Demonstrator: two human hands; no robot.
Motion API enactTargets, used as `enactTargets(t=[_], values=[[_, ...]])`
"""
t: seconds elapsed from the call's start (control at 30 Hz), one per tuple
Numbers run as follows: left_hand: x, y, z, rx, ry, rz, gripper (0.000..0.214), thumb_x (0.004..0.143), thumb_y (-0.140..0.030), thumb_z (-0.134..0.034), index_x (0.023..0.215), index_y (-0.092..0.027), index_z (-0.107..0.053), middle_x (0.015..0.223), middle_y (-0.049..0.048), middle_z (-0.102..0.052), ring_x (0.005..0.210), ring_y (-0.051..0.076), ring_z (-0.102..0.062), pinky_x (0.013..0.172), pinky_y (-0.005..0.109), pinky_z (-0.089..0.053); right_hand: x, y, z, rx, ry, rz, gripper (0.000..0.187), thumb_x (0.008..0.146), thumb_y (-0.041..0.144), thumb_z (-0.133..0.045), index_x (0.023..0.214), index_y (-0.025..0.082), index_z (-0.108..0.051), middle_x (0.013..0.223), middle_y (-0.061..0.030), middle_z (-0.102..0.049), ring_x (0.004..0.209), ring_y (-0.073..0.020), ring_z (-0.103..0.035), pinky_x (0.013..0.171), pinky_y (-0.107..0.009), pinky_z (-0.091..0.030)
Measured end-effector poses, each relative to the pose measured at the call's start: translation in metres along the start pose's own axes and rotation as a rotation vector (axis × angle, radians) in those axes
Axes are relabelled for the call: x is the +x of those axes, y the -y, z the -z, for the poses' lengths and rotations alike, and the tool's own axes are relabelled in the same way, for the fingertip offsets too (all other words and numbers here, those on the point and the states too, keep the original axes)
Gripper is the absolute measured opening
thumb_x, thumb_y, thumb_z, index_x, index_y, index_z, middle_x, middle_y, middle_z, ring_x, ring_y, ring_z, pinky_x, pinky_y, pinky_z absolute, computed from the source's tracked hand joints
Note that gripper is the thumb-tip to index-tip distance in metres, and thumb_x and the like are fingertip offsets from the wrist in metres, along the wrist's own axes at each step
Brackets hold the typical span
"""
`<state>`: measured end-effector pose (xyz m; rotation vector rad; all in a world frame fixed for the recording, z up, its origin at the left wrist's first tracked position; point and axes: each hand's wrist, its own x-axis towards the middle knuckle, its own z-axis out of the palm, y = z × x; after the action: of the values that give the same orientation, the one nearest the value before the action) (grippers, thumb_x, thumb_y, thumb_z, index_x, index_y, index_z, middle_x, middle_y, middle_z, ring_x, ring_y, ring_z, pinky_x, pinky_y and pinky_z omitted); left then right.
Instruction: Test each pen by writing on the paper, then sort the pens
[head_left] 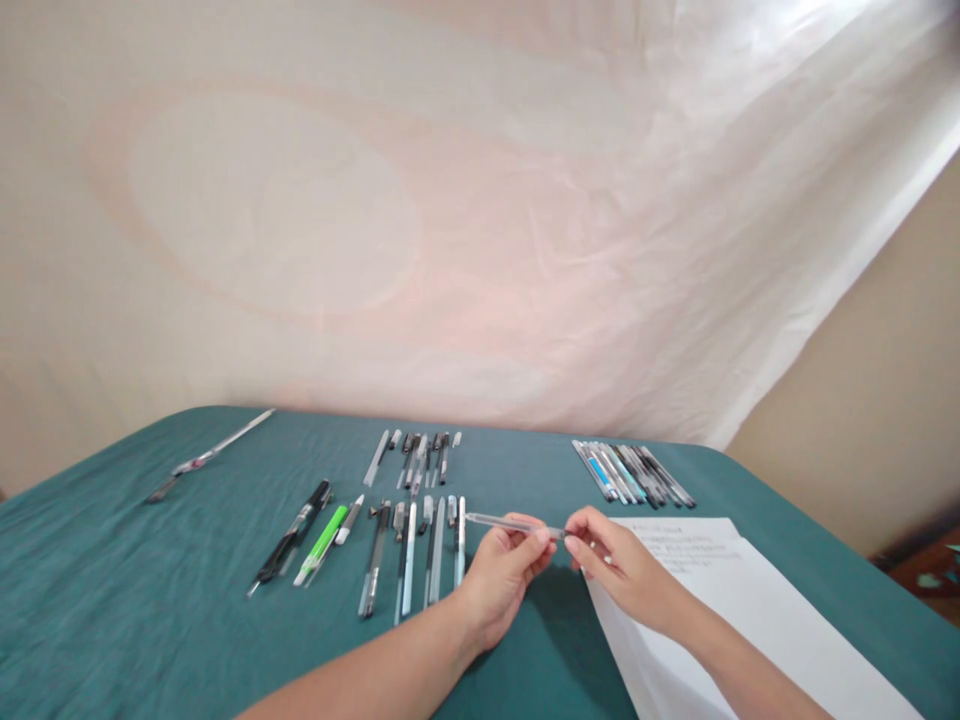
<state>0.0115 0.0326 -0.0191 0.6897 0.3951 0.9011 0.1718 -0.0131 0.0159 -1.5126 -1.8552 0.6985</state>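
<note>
My left hand (504, 570) is closed around a clear, slim pen (499, 522), which lies level above the teal tablecloth (135, 590). My right hand (616, 562) pinches the pen's right end with its fingertips, close against my left fingers. A row of several pens (416, 555) lies just left of my left hand. A white sheet of paper (750, 620) with faint writing lies under my right wrist.
Further pens lie in groups: a green and a black one (307, 540) at left, a cluster (416, 458) at the back middle, a bundle (634, 472) at back right. A long thin tool (210, 455) lies far left. A white cloth hangs behind.
</note>
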Motion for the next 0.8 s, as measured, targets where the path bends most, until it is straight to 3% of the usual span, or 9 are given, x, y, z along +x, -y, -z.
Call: enactTargets(t=[0.2,0.37,0.6,0.8], values=[[-0.0009,-0.0006,-0.0014,0.019,0.010,0.005,0.018,0.067,-0.023,-0.070,0.076,-0.015,-0.056,0.072,0.0002,-0.057,0.070,0.009,-0.053,0.070,0.021,-0.040,0.0034,-0.0009,-0.0049,-0.002,-0.022,-0.022,0.038,0.089,0.042,-0.029,0.069,0.018,-0.050,0.063,-0.0003,-0.055,0.060,-0.0122,-0.053,0.056,-0.023,-0.041],[-0.0008,-0.0017,-0.0024,0.012,-0.014,0.016,0.019,0.066,-0.024,-0.070,0.075,-0.014,-0.057,0.072,0.0000,-0.058,0.069,0.009,-0.053,0.071,0.021,-0.040,0.0011,0.0044,0.0014,0.014,0.003,-0.010,0.027,0.086,0.043,-0.038,0.085,0.019,-0.050,0.070,-0.0001,-0.056,0.064,-0.0129,-0.053,0.056,-0.023,-0.040],[-0.0013,-0.0004,-0.0012,0.025,0.003,0.011,0.019,0.066,-0.024,-0.070,0.075,-0.015,-0.057,0.072,-0.0001,-0.058,0.070,0.009,-0.053,0.070,0.022,-0.039,0.0034,0.0006,-0.0031,0.014,-0.011,-0.022,0.039,0.088,0.044,-0.030,0.068,0.018,-0.050,0.064,-0.0005,-0.055,0.060,-0.0127,-0.053,0.056,-0.024,-0.041],[-0.0016,-0.0002,-0.0018,0.010,-0.012,0.008,0.018,0.067,-0.024,-0.070,0.076,-0.014,-0.057,0.073,-0.0002,-0.058,0.070,0.008,-0.053,0.071,0.022,-0.039,0.0015,0.0023,0.0011,0.011,-0.005,0.003,0.027,0.086,0.044,-0.039,0.084,0.019,-0.050,0.069,0.0003,-0.057,0.063,-0.0128,-0.054,0.057,-0.023,-0.041]])
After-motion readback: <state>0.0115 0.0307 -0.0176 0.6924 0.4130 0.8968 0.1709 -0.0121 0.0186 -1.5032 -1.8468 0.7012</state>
